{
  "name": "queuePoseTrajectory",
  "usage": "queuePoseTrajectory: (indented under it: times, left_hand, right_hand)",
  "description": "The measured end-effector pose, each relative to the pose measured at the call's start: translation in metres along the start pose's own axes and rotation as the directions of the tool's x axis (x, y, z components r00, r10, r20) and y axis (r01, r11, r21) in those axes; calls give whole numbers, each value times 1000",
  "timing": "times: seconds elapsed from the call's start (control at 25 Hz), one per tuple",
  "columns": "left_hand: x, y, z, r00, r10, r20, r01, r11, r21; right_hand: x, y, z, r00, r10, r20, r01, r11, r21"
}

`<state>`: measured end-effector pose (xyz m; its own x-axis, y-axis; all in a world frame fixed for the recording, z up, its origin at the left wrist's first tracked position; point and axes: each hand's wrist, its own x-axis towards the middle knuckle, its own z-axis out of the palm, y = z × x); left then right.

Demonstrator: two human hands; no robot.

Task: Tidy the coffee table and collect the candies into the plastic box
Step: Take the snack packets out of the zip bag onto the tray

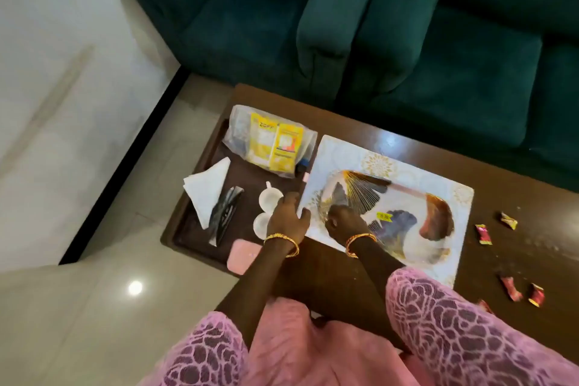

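A clear plastic box (404,207) with gold and black leaf print and a yellow price sticker lies on a white placemat (354,153) in the middle of the dark wooden coffee table (507,172). My right hand (341,224) grips the box's near left edge. My left hand (286,215) pinches the placemat's left corner. Several candies in red and yellow wrappers lie loose on the table to the right of the mat: one (508,220) farthest back, one (483,234) closest to the mat, and two (511,288) (536,294) nearer the front edge.
A dark tray (232,172) at the table's left end holds a plastic bag of yellow packets (272,142), white napkins (206,189), a black object (225,213), two small white cups (269,197) and a pink object (242,255). A green sofa (407,41) stands behind the table.
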<state>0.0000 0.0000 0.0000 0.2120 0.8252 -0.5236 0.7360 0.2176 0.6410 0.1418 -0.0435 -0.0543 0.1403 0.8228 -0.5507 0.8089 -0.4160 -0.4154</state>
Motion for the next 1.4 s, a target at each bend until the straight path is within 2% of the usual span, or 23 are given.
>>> queuePoseTrajectory:
  times: [0.04, 0.12, 0.16, 0.24, 0.36, 0.52, 0.6, 0.68, 0.76, 0.92, 1.0, 1.04, 1.12, 1.2, 1.24, 1.28, 1.32, 1.4]
  left_hand:
    - [23, -6, -13, 997, -53, -58, 47, 995, -91]
    - [67, -20, -36, 983, -163, -85, 146, 974, -173]
    - [86, -25, -47, 976, -209, -64, 195, 965, -178]
    - [124, -35, -60, 963, -270, -15, 260, 940, -221]
    - [158, -40, -70, 919, -386, 79, 385, 833, -398]
    - [177, -39, -76, 831, -474, 291, 544, 583, -604]
    - [173, -39, -77, 835, -462, 299, 540, 581, -609]
    - [163, -35, -78, 848, -455, 271, 516, 600, -611]
    - [150, -25, -81, 856, -467, 221, 490, 599, -634]
    - [119, -4, -69, 864, -502, 30, 336, 532, -777]
    - [89, 1, -58, 863, -505, 3, 326, 553, -767]
    - [70, 2, -50, 869, -493, 34, 335, 537, -774]
    - [33, 0, -30, 874, -466, 142, 401, 522, -753]
    - [0, -1, -5, 857, -454, 245, 486, 551, -678]
    - [-13, -1, 9, 850, -441, 287, 511, 561, -651]
    - [-24, -3, 24, 847, -430, 314, 525, 576, -627]
    - [-32, -5, 38, 849, -420, 321, 526, 600, -603]
    - [-50, -6, 68, 849, -411, 331, 528, 648, -549]
  right_hand:
    - [25, -15, -3, 998, -1, -64, 4, 999, 45]
    - [74, -45, -15, 983, 35, -181, -9, 990, 141]
    - [99, -62, -24, 971, 36, -236, 4, 986, 168]
    - [146, -83, -35, 966, 52, -252, -17, 990, 138]
    - [187, -99, -37, 985, 43, -168, -49, 998, -35]
    - [198, -108, -32, 974, 66, -218, -125, 954, -271]
    - [192, -113, -32, 988, 26, -151, -77, 938, -337]
    - [179, -122, -37, 998, -56, -40, 44, 967, -252]
    - [160, -133, -38, 990, -143, 0, 143, 989, -46]
    - [86, -135, -42, 946, -301, -124, 316, 939, 137]
    - [36, -117, -46, 903, -373, -214, 418, 876, 241]
    - [13, -102, -48, 898, -356, -259, 427, 848, 314]
    - [-24, -69, -46, 926, -193, -325, 337, 808, 483]
    - [-47, -32, -42, 945, 116, -304, 125, 734, 668]
    - [-55, -14, -41, 941, 266, -208, -4, 624, 781]
    - [-60, 3, -42, 933, 351, -75, -117, 496, 860]
    - [-66, 19, -42, 922, 384, 57, -223, 404, 887]
    - [-88, 51, -42, 887, 391, 247, -385, 331, 862]
